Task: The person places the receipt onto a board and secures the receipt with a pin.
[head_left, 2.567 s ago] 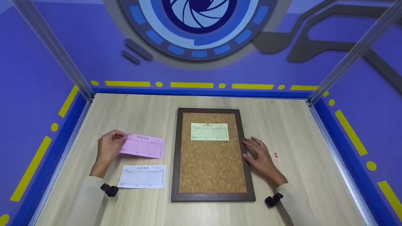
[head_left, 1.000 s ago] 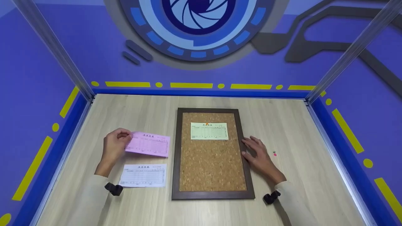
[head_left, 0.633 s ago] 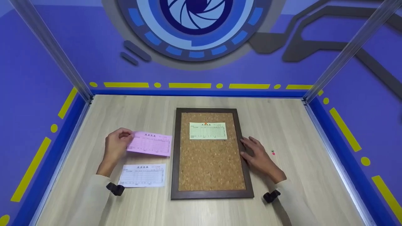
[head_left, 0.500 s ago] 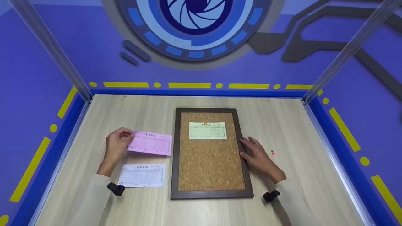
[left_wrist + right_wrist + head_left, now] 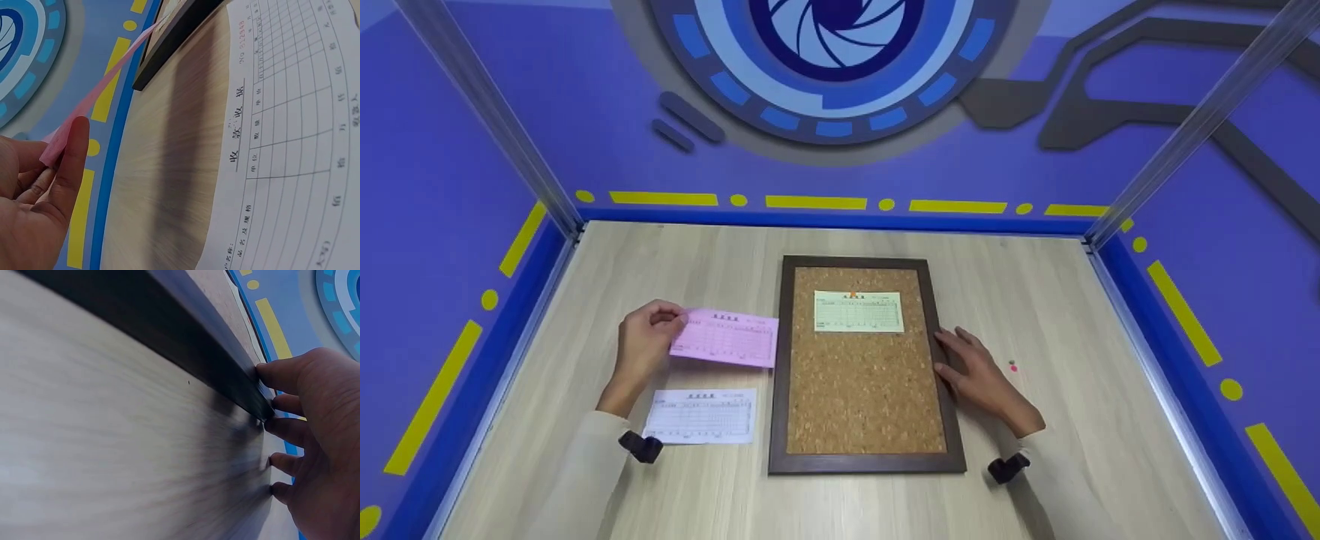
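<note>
My left hand (image 5: pixel 643 346) pinches the left end of a pink receipt slip (image 5: pixel 727 339) between thumb and fingers. The slip is raised above the table, its right edge at the left side of a cork board (image 5: pixel 862 397) in a dark brown frame. In the left wrist view the pink slip (image 5: pixel 107 76) appears nearly edge-on. A pale green slip (image 5: pixel 857 316) hangs on the board's upper part by an orange pushpin (image 5: pixel 853 295). With fingers spread, my right hand (image 5: pixel 981 382) rests against the frame's right side; its fingertips (image 5: pixel 270 371) touch the edge.
Below the pink slip, a white receipt slip (image 5: pixel 701 418) lies on the wooden table (image 5: pixel 1057 300). Two tiny pieces, a pink one (image 5: pixel 1014 368) and a dark one, lie right of my right hand. Blue-purple panels (image 5: pixel 840 176) enclose the back and sides.
My left hand has moved right and slightly farther from me, carrying the pink slip up to the frame's left side. The right hand stays at the frame.
</note>
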`<state>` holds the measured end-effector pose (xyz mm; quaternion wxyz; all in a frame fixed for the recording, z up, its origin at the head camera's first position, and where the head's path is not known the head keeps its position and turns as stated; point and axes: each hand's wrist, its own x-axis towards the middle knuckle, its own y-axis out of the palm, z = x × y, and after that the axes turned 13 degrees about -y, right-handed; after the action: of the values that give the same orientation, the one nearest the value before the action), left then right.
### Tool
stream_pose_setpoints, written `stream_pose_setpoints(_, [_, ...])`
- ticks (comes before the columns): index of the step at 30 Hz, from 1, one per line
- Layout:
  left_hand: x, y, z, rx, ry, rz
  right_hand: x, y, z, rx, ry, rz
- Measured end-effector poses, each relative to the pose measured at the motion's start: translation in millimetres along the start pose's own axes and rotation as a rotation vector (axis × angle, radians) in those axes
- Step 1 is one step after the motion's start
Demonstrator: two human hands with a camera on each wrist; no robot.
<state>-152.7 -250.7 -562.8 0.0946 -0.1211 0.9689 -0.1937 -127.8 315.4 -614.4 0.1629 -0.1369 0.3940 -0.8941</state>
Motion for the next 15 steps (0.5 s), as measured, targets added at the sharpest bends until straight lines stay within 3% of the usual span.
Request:
stream_pose_setpoints(5, [-1.4, 0.3, -4.4, -0.005, -0.011, 0.009, 0, 0, 0, 0.002, 0.022, 0.005])
stream_pose_setpoints(11, [-2.4, -1.0, -11.6, -0.003, 0.0, 0.015, 1, -1, 2, -0.016, -0.01, 0.016])
stream_pose_setpoints(15, [-3.0, 0.5, -14.4, -0.008, 0.001, 0.014, 2, 2, 6, -0.034, -0.034, -0.027])
